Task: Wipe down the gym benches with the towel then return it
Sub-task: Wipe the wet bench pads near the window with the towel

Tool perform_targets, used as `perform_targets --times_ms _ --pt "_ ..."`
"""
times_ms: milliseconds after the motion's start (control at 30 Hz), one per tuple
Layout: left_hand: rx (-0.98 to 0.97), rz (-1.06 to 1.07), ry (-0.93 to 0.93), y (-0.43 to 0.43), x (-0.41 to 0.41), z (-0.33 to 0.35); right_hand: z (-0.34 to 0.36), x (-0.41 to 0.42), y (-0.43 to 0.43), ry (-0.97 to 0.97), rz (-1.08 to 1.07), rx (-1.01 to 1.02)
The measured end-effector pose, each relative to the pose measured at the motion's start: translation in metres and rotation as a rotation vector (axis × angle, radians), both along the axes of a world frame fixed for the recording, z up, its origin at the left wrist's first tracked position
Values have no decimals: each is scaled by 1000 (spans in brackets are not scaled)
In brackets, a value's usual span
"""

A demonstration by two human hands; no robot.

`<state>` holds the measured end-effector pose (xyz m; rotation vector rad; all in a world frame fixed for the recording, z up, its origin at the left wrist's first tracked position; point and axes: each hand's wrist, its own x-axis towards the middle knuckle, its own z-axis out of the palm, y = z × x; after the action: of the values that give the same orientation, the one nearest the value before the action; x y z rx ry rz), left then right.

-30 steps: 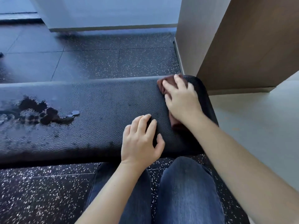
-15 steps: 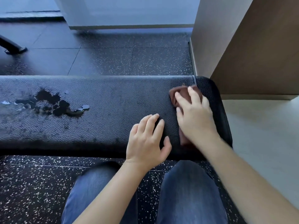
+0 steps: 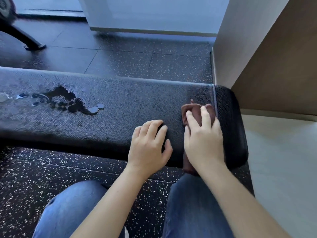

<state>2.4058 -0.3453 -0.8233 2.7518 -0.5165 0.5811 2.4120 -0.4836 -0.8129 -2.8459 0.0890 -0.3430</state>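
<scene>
A long black padded gym bench (image 3: pixel 120 109) runs across the view from left to right. Its cover is worn, with a dark peeled patch (image 3: pixel 68 102) toward the left. A small brown towel (image 3: pixel 193 110) lies on the bench near its right end, one end hanging over the near edge. My right hand (image 3: pixel 202 141) presses flat on the towel with straight fingers. My left hand (image 3: pixel 149 145) rests on the bench pad just left of it, fingers relaxed, holding nothing.
Dark speckled rubber flooring (image 3: pixel 145 57) surrounds the bench. A beige wall corner and brown panel (image 3: pixel 274 66) stand close behind the bench's right end. A black equipment leg (image 3: pixel 25 40) stands at far left. My knees in blue jeans (image 3: pixel 197 212) are just below the bench.
My right hand has slid the towel toward the near edge of the bench, and the towel's end now hangs over it. The view has shifted, showing more floor at left.
</scene>
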Motion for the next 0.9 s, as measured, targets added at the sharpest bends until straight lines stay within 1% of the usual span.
perform_targets --times_ms 100,167,233,300,367,400,433,500,567,633,700,767,833,900 --pt "3 12 -6 0 0 -1 5 74 -13 87 35 -22" --pt "14 2 -7 -1 1 -2 15 126 -19 208 -17 -14" --pt "16 -7 -28 -1 2 -4 20 149 -17 262 -75 -50" --pt "14 -2 -45 0 0 -6 17 133 -11 200 -66 -48" --pt "7 -3 -55 -1 0 -6 9 88 -5 74 -35 -23" --pt "16 0 -58 -2 2 -5 6 61 0 31 -11 -43" --pt "24 5 -67 -2 1 -5 2 31 7 4 27 -76" --pt "15 -4 -64 0 -1 -6 -2 -5 17 -31 70 -54" --pt "3 -13 -68 2 -2 -5 0 8 16 -36 104 -28" --pt "31 -9 -68 4 -2 -4 4 55 12 -9 105 6" --pt "88 -9 -79 8 -3 -3 12 107 13 85 64 26" --pt "133 -10 -79 19 -6 -1 18 131 18 146 2 5" --pt "148 -15 -97 35 -6 -2 15 114 23 129 -22 -24" --pt "158 -17 -108 52 -3 -5 7 64 30 31 6 -28"
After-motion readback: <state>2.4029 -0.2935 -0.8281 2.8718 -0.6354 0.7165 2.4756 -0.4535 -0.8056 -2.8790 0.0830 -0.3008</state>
